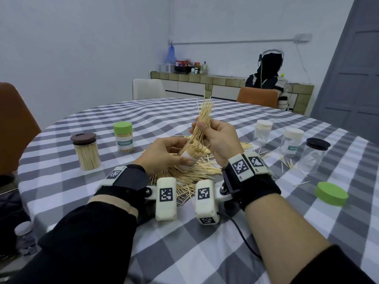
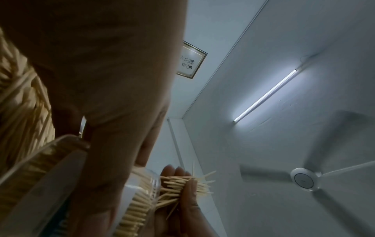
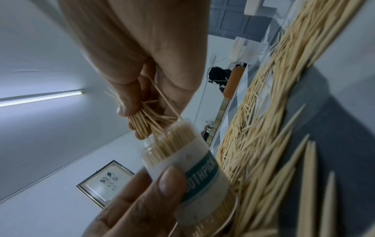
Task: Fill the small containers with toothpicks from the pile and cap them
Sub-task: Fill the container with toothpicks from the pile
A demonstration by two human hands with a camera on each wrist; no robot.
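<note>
Head view, frame centre: left hand [image 1: 164, 153] curled round a clear plastic cylinder container with white label [image 1: 187, 158], mouth tilted toward upper right; right hand [image 1: 217, 138] directly above, pinching a wooden toothpick bundle [image 1: 203, 117], long axis steep, lower tips at the mouth

Left wrist view, lower centre: bundle tips [image 2: 178, 187] meet the rim

Right wrist view, centre: container nearly full; loose pile [image 3: 263, 112] at right
</note>
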